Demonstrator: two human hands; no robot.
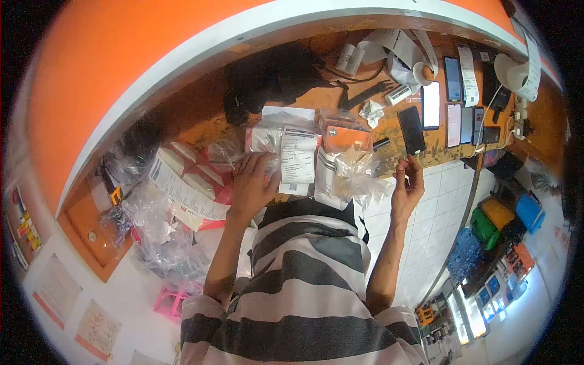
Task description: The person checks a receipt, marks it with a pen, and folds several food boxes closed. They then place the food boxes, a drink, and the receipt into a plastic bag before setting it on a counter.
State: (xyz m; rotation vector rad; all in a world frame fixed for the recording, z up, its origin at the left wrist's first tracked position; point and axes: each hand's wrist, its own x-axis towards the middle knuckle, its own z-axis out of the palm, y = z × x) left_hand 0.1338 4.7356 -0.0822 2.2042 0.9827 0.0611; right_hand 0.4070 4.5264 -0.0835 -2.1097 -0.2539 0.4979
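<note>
My left hand [253,182] rests with fingers curved on a clear plastic bag at the table's front edge, touching the left side of a package with a printed receipt [298,155]. Whether its fingers grip the plastic is hard to tell. My right hand [409,179] is raised at the table edge, just below a black phone [412,130], thumb and fingers bent and apart, with nothing visible in it. Between my hands, an orange packet [347,139] in clear plastic lies beside the receipt package. A red and white package with a long receipt [182,190] lies to the left.
Several phones [453,79] lie at the right, near paper rolls [513,74] and cables. A black bag [267,76] sits at the back. Crumpled tissue [371,114] lies near the middle. Loose clear plastic bags [158,231] hang over the left edge, above a pink basket [170,302].
</note>
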